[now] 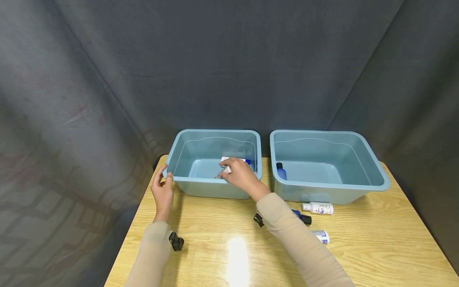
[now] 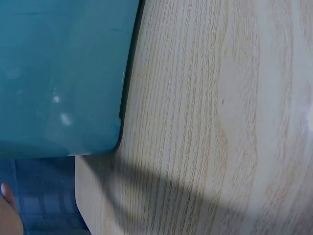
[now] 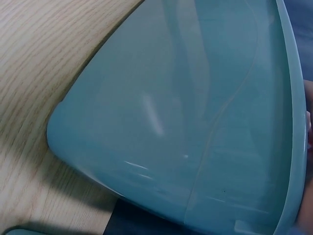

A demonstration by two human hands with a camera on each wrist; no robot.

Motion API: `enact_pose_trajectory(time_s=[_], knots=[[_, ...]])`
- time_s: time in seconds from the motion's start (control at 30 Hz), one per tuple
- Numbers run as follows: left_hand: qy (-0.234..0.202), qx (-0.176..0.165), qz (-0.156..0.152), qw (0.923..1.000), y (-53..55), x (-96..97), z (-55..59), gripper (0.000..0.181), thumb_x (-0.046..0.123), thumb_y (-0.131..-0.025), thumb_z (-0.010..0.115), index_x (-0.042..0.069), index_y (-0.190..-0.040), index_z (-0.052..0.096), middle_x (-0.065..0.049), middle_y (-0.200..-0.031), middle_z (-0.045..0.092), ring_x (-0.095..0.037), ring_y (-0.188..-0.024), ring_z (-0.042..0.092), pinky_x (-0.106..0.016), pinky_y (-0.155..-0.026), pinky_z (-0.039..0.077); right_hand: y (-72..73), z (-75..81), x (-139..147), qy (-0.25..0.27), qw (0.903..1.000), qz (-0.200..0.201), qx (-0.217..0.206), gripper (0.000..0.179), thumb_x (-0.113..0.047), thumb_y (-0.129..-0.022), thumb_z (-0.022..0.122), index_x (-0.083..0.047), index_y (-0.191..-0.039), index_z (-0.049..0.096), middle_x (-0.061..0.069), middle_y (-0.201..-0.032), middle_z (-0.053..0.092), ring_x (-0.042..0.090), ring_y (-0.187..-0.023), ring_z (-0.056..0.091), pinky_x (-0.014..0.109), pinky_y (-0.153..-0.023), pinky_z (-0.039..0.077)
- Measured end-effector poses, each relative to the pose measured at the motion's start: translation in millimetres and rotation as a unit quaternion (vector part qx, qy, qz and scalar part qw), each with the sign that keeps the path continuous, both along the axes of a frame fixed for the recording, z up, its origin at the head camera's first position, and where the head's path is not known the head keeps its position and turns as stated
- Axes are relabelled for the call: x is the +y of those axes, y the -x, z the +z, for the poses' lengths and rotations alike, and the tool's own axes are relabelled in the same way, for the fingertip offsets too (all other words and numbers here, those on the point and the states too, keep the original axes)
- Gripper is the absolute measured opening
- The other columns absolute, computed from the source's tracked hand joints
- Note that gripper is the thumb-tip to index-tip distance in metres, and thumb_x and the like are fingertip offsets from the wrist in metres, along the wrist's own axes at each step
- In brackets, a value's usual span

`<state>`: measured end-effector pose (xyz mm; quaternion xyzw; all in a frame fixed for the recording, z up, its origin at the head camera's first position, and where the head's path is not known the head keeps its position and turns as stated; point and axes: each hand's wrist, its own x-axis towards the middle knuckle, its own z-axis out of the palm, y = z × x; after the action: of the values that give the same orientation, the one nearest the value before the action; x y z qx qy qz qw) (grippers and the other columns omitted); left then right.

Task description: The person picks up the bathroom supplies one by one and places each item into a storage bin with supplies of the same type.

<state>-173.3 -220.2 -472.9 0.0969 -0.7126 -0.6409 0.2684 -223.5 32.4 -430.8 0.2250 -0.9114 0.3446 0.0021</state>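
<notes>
Two light blue bins stand side by side on a wooden table. My right hand reaches over the near rim of the left bin and holds a small white bottle with a blue label just above the bin floor. At that bin's near left corner, my left hand holds the rim between thumb and fingers. The left wrist view shows the bin's wall and the table. In the right wrist view the bin's outer wall fills most of the picture.
The right bin holds a blue bottle with a black cap. In front of it lie a white Dove bottle, a dark blue bottle and a white bottle with a blue label. A grey curtain hangs behind.
</notes>
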Motion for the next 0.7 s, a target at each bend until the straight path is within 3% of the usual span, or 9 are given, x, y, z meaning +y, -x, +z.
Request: enact_pose_trajectory(time_s=[0.27,0.5,0.7], knots=[[-0.002,-0.002,0.001,1.0,1.5,2.5,1.1,0.038,0.005,-0.098,0.056,-0.002,-0.135,0.058,-0.02,-0.136,0.054,-0.01,-0.103,0.049,-0.029,-0.082,0.036,-0.5,-0.6,1.4,-0.004,0.9999,-0.005,0.013,0.031,-0.017,-0.09,0.074,-0.009,-0.12,0.071,0.009,-0.121,0.066,0.021,-0.096,0.065,0.033,-0.079,0.053],[-0.005,0.0,0.004,1.0,2.7,3.5,0.6,0.037,0.004,-0.098,0.056,-0.003,-0.135,0.058,-0.021,-0.133,0.055,-0.021,-0.104,0.05,-0.029,-0.082,0.036,-2.7,1.6,3.3,-0.005,1.0,0.0,0.008,0.029,-0.014,-0.094,0.07,-0.008,-0.122,0.07,0.008,-0.122,0.066,0.024,-0.098,0.065,0.033,-0.08,0.053],[-0.005,-0.004,0.002,1.0,2.1,4.0,0.6,0.038,0.005,-0.099,0.056,-0.002,-0.135,0.058,-0.02,-0.134,0.055,-0.013,-0.101,0.05,-0.027,-0.08,0.037,-6.7,5.3,7.2,0.01,0.9999,-0.007,0.012,0.028,-0.014,-0.093,0.07,-0.009,-0.121,0.07,0.008,-0.121,0.066,0.026,-0.102,0.065,0.038,-0.08,0.054]])
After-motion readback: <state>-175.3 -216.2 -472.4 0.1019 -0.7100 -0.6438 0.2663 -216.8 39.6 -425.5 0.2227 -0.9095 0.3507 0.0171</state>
